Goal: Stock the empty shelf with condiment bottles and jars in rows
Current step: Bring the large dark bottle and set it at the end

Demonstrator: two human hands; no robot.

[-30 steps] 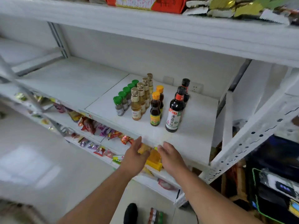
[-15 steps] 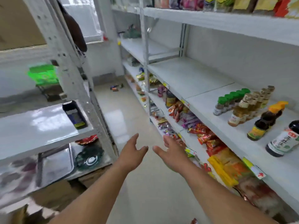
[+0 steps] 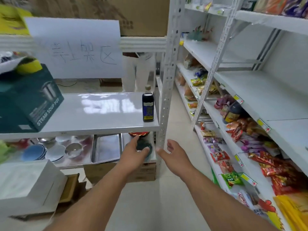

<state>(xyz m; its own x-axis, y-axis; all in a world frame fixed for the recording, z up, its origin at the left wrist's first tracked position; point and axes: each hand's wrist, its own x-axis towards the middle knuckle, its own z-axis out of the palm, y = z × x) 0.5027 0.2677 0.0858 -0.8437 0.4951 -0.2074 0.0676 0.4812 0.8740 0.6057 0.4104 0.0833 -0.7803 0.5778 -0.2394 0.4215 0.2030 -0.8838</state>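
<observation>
A dark rectangular bottle (image 3: 148, 107) with a pale cap stands upright near the right edge of a glossy white staging shelf (image 3: 93, 114). Below and in front of it, my left hand (image 3: 135, 154) reaches forward with fingers spread and holds nothing. My right hand (image 3: 175, 155) is beside it, also empty with loose fingers, just right of the white rack post (image 3: 168, 80). The white shelf being stocked (image 3: 266, 94) runs along the right; its rows of condiment bottles are out of view. One dark bottle (image 3: 233, 112) sits on the shelf below it.
A teal soup-pot box (image 3: 28, 100) sits at the left of the staging shelf under a handwritten paper sign (image 3: 76, 49). Metal trays and bowls (image 3: 75, 149) fill the level beneath. Snack packets (image 3: 250, 147) line the right rack's lower shelves. White boxes (image 3: 26, 187) stand at lower left.
My view has swung left from the stocked shelf to the staging rack. Both empty hands moved with it and now reach toward the rack below the dark bottle.
</observation>
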